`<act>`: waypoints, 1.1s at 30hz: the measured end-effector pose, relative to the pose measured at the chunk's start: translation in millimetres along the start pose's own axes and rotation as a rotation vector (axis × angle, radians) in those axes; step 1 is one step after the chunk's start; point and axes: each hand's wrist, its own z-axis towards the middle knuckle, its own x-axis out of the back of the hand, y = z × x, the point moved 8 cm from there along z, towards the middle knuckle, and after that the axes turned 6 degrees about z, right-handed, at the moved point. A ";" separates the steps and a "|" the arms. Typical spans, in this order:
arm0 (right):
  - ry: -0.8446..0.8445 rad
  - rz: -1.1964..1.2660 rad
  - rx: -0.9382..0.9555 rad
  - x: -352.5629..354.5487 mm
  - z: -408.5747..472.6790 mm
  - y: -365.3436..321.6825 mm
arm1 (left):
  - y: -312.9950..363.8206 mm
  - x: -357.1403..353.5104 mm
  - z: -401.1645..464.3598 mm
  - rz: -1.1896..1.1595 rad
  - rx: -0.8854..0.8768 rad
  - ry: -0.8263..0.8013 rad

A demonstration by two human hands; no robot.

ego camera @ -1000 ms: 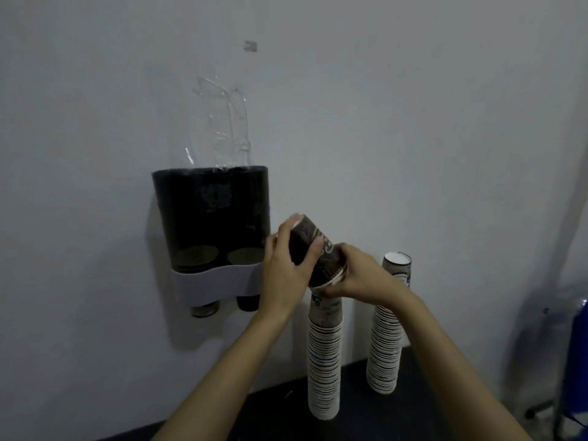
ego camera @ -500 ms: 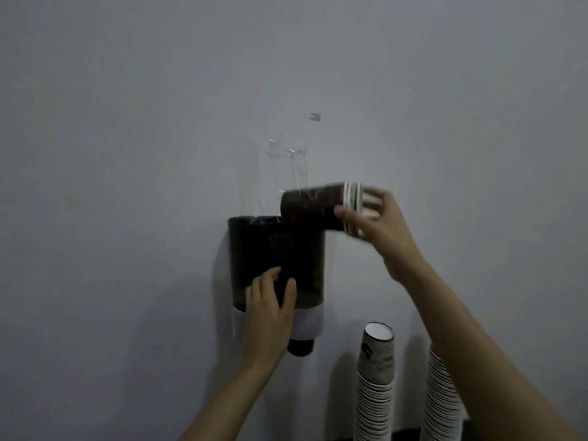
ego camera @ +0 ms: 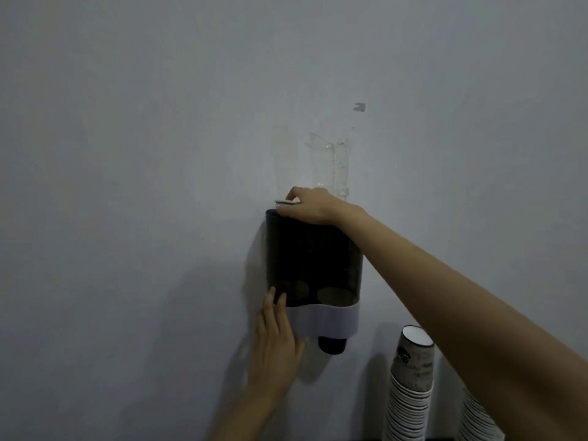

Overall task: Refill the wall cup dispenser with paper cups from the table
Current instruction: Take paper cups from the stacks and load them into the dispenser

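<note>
The dark smoky wall cup dispenser with a white lower band hangs on the wall; one cup bottom pokes out below its right side. My right hand rests on the dispenser's top left, fingers closed on the white rims of a few nested paper cups, which are mostly sunk into the left opening. My left hand lies flat against the dispenser's lower left corner, fingers extended and holding nothing. A tall stack of paper cups stands at the lower right.
A second cup stack is partly hidden behind my right forearm. A clear open lid stands up above the dispenser. The wall is plain grey-white with a small mark.
My right hand has carried the cups from level above the right side down into the dispenser's top left. My left hand slid to the lower left corner.
</note>
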 end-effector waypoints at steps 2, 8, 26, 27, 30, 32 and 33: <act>-0.019 -0.003 -0.013 -6.4 -2.2 -0.6 | -2.9 4.7 -2.3 -0.023 -0.040 0.019; -0.062 0.065 -0.077 -20.1 -15.4 9.0 | -12.3 9.8 -5.3 -0.059 -0.070 0.040; -0.191 -0.064 -0.134 -23.0 -7.9 1.2 | -4.2 17.3 -5.6 -0.135 -0.008 -0.044; -0.235 -0.041 -0.148 -24.4 -7.9 0.4 | -4.8 17.4 -5.6 -0.142 -0.009 -0.033; -0.307 0.027 -0.157 -30.7 -3.8 -2.3 | -6.0 17.5 -7.4 -0.140 -0.021 -0.012; -0.292 0.079 -0.143 -33.0 0.8 0.0 | -8.0 17.3 -7.8 -0.132 -0.023 -0.006; -0.266 0.106 -0.130 -32.9 2.7 2.2 | -8.2 17.3 -7.7 -0.112 -0.032 0.008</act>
